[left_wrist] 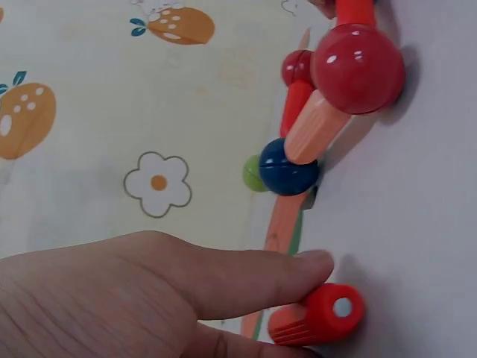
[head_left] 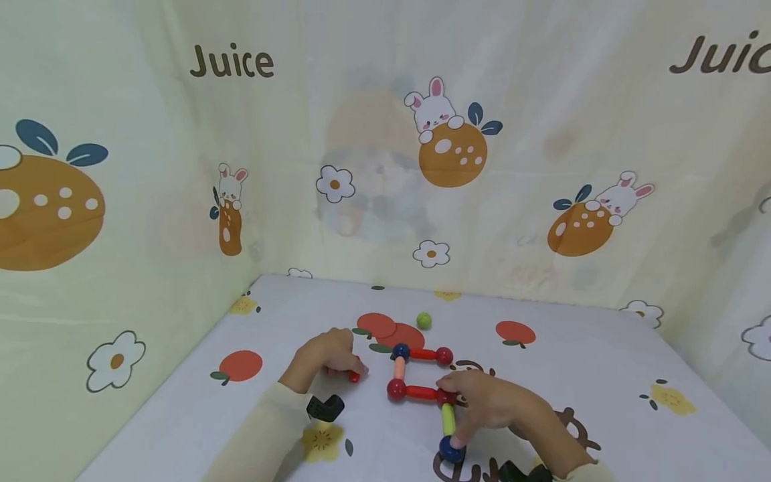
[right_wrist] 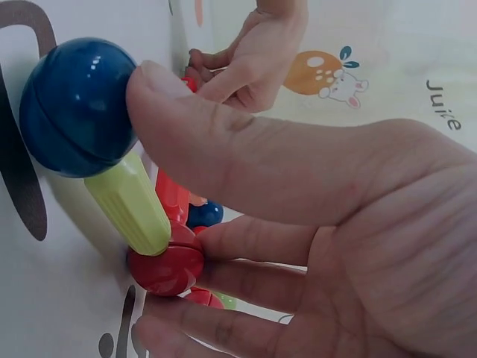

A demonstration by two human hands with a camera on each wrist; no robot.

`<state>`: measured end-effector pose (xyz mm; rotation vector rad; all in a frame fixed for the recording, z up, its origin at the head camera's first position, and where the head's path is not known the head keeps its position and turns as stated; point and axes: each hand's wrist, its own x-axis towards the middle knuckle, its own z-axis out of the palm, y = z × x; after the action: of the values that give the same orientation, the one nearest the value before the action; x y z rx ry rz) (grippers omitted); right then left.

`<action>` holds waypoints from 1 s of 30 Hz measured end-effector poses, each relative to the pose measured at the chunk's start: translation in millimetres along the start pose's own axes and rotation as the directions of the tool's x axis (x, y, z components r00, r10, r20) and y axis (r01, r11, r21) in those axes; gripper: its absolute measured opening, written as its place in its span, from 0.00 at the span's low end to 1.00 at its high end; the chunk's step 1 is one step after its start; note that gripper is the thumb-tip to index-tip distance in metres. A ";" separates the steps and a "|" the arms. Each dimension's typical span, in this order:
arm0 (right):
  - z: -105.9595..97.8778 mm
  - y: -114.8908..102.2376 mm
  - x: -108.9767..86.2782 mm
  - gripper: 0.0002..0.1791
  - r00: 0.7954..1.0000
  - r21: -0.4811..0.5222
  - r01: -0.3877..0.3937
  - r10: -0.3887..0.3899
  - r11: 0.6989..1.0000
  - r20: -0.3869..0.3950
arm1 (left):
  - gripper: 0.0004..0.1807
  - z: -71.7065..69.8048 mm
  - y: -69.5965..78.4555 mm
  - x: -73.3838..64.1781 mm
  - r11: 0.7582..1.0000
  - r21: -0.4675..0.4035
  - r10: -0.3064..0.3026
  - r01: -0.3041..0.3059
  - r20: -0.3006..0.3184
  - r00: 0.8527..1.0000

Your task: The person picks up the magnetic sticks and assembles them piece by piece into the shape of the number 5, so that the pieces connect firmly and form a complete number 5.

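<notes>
Near the table's middle lies a magnetic ball-and-rod shape: red rods (head_left: 421, 392), a salmon rod (head_left: 399, 368), a yellow-green rod (right_wrist: 128, 203), red balls (head_left: 396, 389) and blue balls (right_wrist: 78, 108). My right hand (head_left: 496, 400) holds its near right end, thumb on the near blue ball and fingers against the red ball (right_wrist: 165, 267) at the yellow-green rod's other end. To the left, my left hand (head_left: 331, 353) pinches a short red magnetic rod (left_wrist: 319, 315) between thumb and fingers, close over the tabletop. A pale metal tip shows on the rod's end.
A small green ball (head_left: 424, 320) sits behind the shape, towards the back of the table. The tabletop cloth (head_left: 578, 361) is printed with fruit and flowers. Printed curtains (head_left: 361, 134) stand at the back and both sides.
</notes>
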<state>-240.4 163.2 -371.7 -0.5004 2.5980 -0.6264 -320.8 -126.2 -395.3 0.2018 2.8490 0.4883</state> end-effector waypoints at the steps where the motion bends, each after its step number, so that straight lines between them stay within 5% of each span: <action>1: -0.3 -0.2 0.1 0.45 1.000 0.002 -0.006 0.006 1.000 0.003 | 0.20 1.4 1.7 -0.1 1.000 0.002 0.000 0.000 -0.005 1.000; 11: 1.5 0.5 0.8 0.44 1.000 0.026 -0.018 0.017 1.000 0.021 | 0.13 -4.1 15.8 -11.6 0.999 0.020 0.025 -0.024 -0.024 0.999; 18: 2.2 0.0 2.1 0.44 1.000 0.027 -0.028 0.028 0.999 0.010 | 0.07 -7.7 20.4 -27.2 0.989 0.057 0.135 -0.138 0.045 0.990; 23: 1.4 -0.4 3.9 0.44 1.000 0.014 -0.020 0.020 1.000 0.007 | 0.07 -7.7 31.1 -42.6 0.961 0.091 0.250 -0.260 0.108 0.962; 30: 3.5 1.4 4.7 0.44 1.000 0.038 -0.030 0.030 0.999 0.007 | 0.08 10.0 52.0 -63.2 0.900 0.098 0.398 -0.425 0.214 0.892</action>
<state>-243.0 161.1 -376.7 -0.4494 2.5782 -0.6615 -252.6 -85.6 -373.0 0.8482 2.6486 0.3179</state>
